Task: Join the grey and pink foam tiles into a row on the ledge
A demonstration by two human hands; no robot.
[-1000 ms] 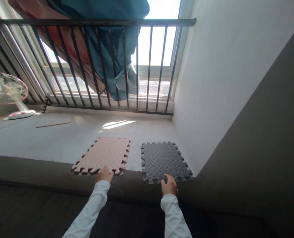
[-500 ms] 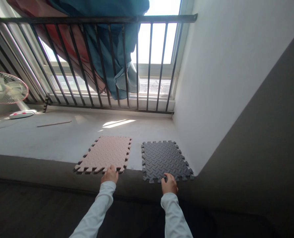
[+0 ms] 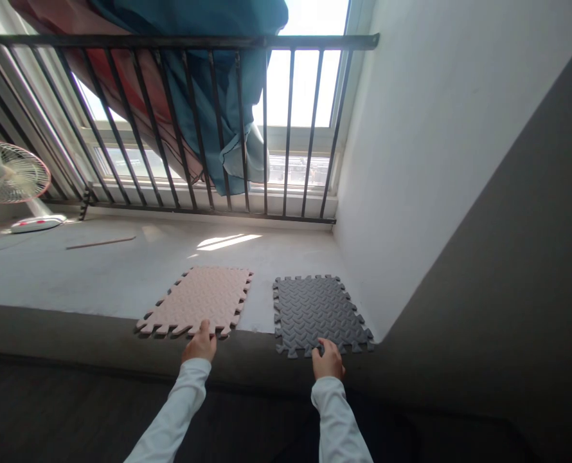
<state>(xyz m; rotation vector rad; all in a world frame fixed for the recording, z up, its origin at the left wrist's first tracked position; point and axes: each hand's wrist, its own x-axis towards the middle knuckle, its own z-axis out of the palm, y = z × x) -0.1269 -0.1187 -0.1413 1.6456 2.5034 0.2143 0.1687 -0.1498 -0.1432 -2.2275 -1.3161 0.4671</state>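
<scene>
Two interlocking foam mats lie side by side on a grey concrete ledge (image 3: 122, 273). The pink mat (image 3: 199, 299) is on the left and the dark grey mat (image 3: 317, 312) on the right, with a gap between them. My left hand (image 3: 200, 344) pinches the near edge of the pink mat. My right hand (image 3: 328, 361) grips the near edge of the grey mat with curled fingers. Both arms wear white sleeves.
A black metal railing (image 3: 194, 122) stands before a window at the back, with teal and red cloth (image 3: 209, 96) hanging behind it. A white fan (image 3: 9, 177) stands far left, a thin stick (image 3: 100, 242) near it. A white wall (image 3: 435, 161) rises on the right.
The pink mat slid slightly right with my left hand, then came back left. The grey mat and my right hand stayed almost still.
</scene>
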